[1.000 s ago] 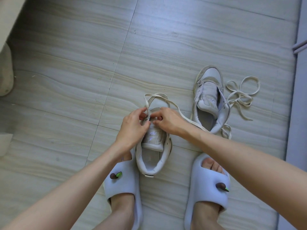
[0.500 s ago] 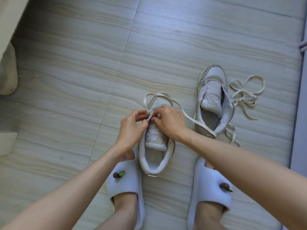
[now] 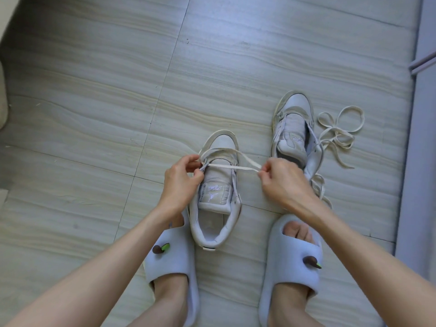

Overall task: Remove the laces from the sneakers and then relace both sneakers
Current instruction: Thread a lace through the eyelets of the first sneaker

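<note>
Head view, looking straight down at a pale tiled floor (image 3: pixel 94 142). Near sneaker (image 3: pixel 215 197), white, standing upright between two feet in pale blue slides, left slide (image 3: pixel 172 263) and right slide (image 3: pixel 292 253), toe pointing away. Cream lace (image 3: pixel 226 165) stretched flat across the sneaker's lower eyelets, running side to side over the tongue, with a second strand looping round the toe. Left hand (image 3: pixel 180 185) at the sneaker's left edge, grip narrow, thumb and forefinger pinching the lace at an eyelet. Right hand (image 3: pixel 283 182) just right of the sneaker, grip narrow too, fingertips pinching the lace end and drawing it taut. Both forearms bare, reaching in from the bottom corners.

Far sneaker (image 3: pixel 295 135) lying further away and to the right, upright, tongue lifted, partly behind the right hand. Loose lace (image 3: pixel 339 128) in tangled loops on the floor just right of that sneaker, part of it trailing along the shoe's side. Whether it is threaded into any eyelet: cannot tell. Grey wall edge (image 3: pixel 422 161) along the right side.
</note>
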A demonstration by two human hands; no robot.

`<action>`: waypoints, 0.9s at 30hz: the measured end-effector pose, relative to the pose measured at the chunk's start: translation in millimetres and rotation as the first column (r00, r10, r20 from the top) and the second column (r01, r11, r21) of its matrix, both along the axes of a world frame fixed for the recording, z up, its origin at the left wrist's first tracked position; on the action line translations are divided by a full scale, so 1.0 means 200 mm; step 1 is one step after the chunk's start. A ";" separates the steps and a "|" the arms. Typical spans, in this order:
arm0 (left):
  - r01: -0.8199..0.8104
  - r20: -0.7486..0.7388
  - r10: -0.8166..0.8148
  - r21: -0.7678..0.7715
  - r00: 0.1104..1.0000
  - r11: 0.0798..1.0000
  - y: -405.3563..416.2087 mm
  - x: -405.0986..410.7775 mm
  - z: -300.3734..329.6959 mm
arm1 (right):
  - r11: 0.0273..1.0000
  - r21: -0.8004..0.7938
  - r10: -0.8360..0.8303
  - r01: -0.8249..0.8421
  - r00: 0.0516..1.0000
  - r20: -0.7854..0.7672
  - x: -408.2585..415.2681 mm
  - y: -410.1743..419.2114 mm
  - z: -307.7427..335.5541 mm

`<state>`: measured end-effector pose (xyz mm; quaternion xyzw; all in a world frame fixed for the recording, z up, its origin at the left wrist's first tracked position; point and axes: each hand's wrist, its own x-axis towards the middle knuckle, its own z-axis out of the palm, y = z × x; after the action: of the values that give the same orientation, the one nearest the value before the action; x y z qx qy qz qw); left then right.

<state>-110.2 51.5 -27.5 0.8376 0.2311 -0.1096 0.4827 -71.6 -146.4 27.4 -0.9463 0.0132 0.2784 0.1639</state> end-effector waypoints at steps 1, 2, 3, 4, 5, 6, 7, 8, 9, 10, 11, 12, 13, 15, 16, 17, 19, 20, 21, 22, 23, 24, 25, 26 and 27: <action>-0.001 0.000 0.001 0.003 1.000 1.000 0.00 0.00 0.00 | 0.999 -0.001 -0.054 0.054 0.998 0.018 0.00 -0.06 0.02; -0.002 0.000 0.002 0.006 1.000 1.000 0.00 0.00 0.00 | 0.993 0.005 -0.117 0.117 0.992 0.042 0.01 -0.11 0.03; 0.000 -0.002 0.000 0.008 1.000 1.000 0.00 0.00 -0.01 | 0.984 0.012 -0.180 0.180 0.981 0.067 0.01 -0.16 0.04; 0.003 -0.006 -0.003 0.011 1.000 1.000 0.00 0.00 -0.01 | 0.973 0.017 -0.229 0.228 0.969 0.090 0.01 -0.21 0.03; 0.007 -0.011 -0.007 0.014 1.000 1.000 0.00 0.00 -0.01 | 0.963 0.029 -0.271 0.270 0.957 0.103 0.02 -0.25 0.03; 0.011 -0.016 -0.011 0.017 1.000 1.000 0.00 0.00 -0.01 | 0.945 0.073 -0.326 0.320 0.941 0.088 0.02 -0.26 0.03; 0.016 -0.019 -0.015 0.023 1.000 1.000 0.00 0.00 -0.01 | 0.895 0.197 -0.413 0.399 0.910 0.033 0.01 -0.25 0.02; 0.025 -0.019 -0.024 0.034 1.000 0.999 0.00 0.00 -0.01 | 0.768 0.392 -0.518 0.507 0.851 -0.086 0.01 -0.22 0.03; 0.043 -0.017 -0.042 0.054 0.999 0.998 0.00 0.00 0.00 | 0.548 0.582 -0.575 0.601 0.776 -0.261 0.00 -0.18 0.04; 0.072 -0.013 -0.071 0.087 0.997 0.994 -0.01 -0.01 0.00 | 0.291 0.698 -0.547 0.654 0.712 -0.439 0.00 -0.14 0.05; 0.110 -0.010 -0.110 0.132 0.994 0.985 -0.01 -0.02 0.00 | 0.088 0.730 -0.474 0.677 0.673 -0.567 -0.01 -0.10 0.05; 0.151 -0.011 -0.151 0.178 0.988 0.972 -0.02 -0.03 0.00 | -0.040 0.719 -0.394 0.694 0.650 -0.650 -0.01 -0.07 0.05; 0.188 -0.017 -0.189 0.215 0.982 0.958 -0.02 -0.04 0.00 | -0.119 0.695 -0.322 0.709 0.634 -0.703 0.00 -0.05 0.06; 0.243 -0.028 -0.244 0.268 0.969 0.932 -0.02 -0.05 -0.01 | -0.209 0.640 -0.227 0.739 0.600 -0.767 0.02 -0.02 0.05; 0.253 -0.034 -0.254 0.282 0.967 0.926 -0.02 -0.04 -0.01 | -0.231 0.618 -0.209 0.751 0.583 -0.786 0.03 -0.01 0.05; 0.244 -0.042 -0.242 0.280 0.969 0.929 -0.02 -0.04 -0.01 | -0.242 0.602 -0.205 0.761 0.566 -0.799 0.02 -0.01 0.04; 0.184 -0.059 -0.175 0.247 0.983 0.951 -0.03 -0.01 -0.02 | -0.188 0.604 -0.233 0.774 0.562 -0.793 0.00 0.00 0.03; 0.157 -0.060 -0.147 0.242 0.987 0.957 -0.03 0.00 -0.02 | -0.139 0.617 -0.256 0.774 0.574 -0.778 -0.01 -0.01 0.02; 0.145 -0.057 -0.135 0.256 0.989 0.956 -0.04 0.00 -0.02 | -0.096 0.629 -0.282 0.771 0.585 -0.760 -0.02 -0.02 0.01; 0.141 -0.054 -0.131 0.280 0.990 0.950 -0.04 0.01 -0.02 | -0.064 0.635 -0.310 0.769 0.590 -0.746 -0.03 -0.03 0.00; 0.137 -0.056 -0.126 0.308 0.990 0.942 -0.03 0.02 -0.02 | -0.038 0.635 -0.343 0.771 0.587 -0.733 -0.03 -0.06 0.00; 0.131 -0.060 -0.118 0.331 0.991 0.935 -0.02 0.03 -0.01 | 0.000 0.636 -0.386 0.771 0.587 -0.712 -0.03 -0.10 0.01; 0.122 -0.062 -0.107 0.347 0.992 0.930 0.00 0.05 -0.01 | 0.065 0.639 -0.437 0.767 0.597 -0.672 -0.02 -0.14 0.01; 0.110 -0.061 -0.094 0.358 0.994 0.927 0.02 0.07 -0.01 | 0.165 0.637 -0.483 0.753 0.624 -0.613 -0.03 -0.19 0.01; 0.096 -0.059 -0.080 0.363 0.995 0.927 0.05 0.10 0.00 | 0.272 0.620 -0.510 0.736 0.656 -0.556 -0.03 -0.23 0.01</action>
<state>-90.5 60.8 -28.5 0.9196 0.2201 -0.1042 0.3082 -78.1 -191.8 28.7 -0.6310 0.2781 0.2781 0.6688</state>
